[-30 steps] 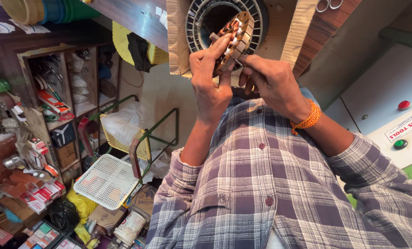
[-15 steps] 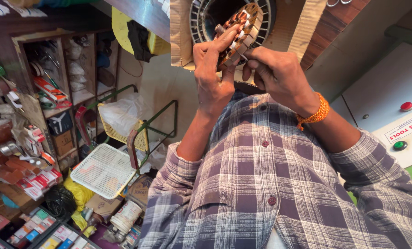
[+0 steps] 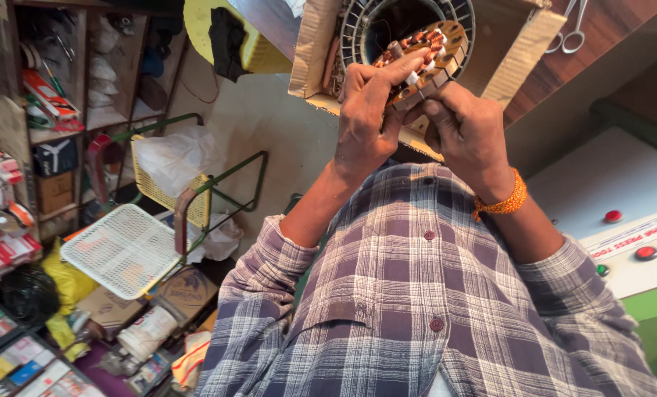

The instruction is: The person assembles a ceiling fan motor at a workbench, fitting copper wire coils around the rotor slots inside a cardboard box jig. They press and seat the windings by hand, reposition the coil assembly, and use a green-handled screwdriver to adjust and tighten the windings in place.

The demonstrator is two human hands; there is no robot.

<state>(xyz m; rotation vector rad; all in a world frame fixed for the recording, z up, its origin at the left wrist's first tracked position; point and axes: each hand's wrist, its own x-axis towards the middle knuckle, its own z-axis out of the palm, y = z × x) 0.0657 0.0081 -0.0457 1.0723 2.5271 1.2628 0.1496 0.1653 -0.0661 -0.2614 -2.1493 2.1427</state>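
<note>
A wound motor stator (image 3: pixel 424 55), ring-shaped with copper coils and pale insulation sleeves, is held between both hands in front of a dark circular motor housing (image 3: pixel 387 29). The left hand (image 3: pixel 365 117) is closed on the stator's near left side, its fingers curled over the coils. The right hand (image 3: pixel 468 132), an orange thread band (image 3: pixel 501 202) at its wrist, is closed on the stator's lower right side, fingers pressed against the windings. The housing is wrapped in brown cardboard (image 3: pixel 313 51) and rests at the edge of a wooden worktop (image 3: pixel 608 29), where scissors (image 3: pixel 572 26) lie. A white control panel (image 3: pixel 622 220) with red buttons is seen beside the right forearm.
</note>
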